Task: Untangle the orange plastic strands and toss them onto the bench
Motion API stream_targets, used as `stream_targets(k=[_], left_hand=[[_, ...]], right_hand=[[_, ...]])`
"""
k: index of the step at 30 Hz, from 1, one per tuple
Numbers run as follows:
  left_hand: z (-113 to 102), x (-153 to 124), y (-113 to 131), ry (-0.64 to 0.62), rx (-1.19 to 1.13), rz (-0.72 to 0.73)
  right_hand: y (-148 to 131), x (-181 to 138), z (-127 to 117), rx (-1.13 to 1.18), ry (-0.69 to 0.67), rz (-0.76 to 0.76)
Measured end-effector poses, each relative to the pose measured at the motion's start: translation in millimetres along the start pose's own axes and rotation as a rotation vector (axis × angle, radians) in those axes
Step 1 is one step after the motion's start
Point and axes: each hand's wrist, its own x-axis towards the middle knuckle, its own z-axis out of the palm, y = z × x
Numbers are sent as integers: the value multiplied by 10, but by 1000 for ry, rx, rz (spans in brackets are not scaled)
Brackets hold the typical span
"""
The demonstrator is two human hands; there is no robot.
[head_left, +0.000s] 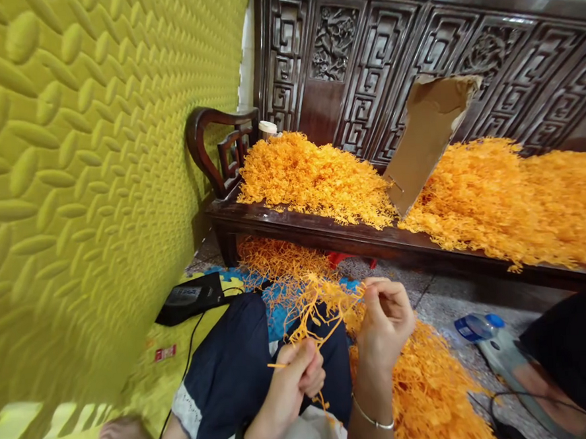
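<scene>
My left hand is closed around the lower stem of a branching orange plastic sprig, held above my lap. Stem ends poke out to the left of the fist and below it. My right hand, a bracelet on its wrist, is raised at the sprig's upper right side, thumb and fingertips pinched on the end of one branch. What exactly lies between those fingertips is too small to make out. Beside my right forearm lies a heap of orange plastic pieces.
A dark carved wooden bench bears orange piles split by a cardboard piece. Bare orange stems lie beneath it. A yellow padded wall rises at left. A bottle lies near another person's foot.
</scene>
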Motion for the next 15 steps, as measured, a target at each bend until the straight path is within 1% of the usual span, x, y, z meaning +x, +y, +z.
stream_targets(k=[3,6,10,15], left_hand=[[17,-3,16,-6,15,-2],[30,-20,19,4,19,-19],[49,-46,4,48,20,-35],[17,-67,-26,38,35,-33]], right_hand=[[-76,-25,-5,-104,15,-99],[-113,-64,26,-133,63,-151],[-107,-113,78,-155,145,-159],[-116,-133,77,-199,185,-186]])
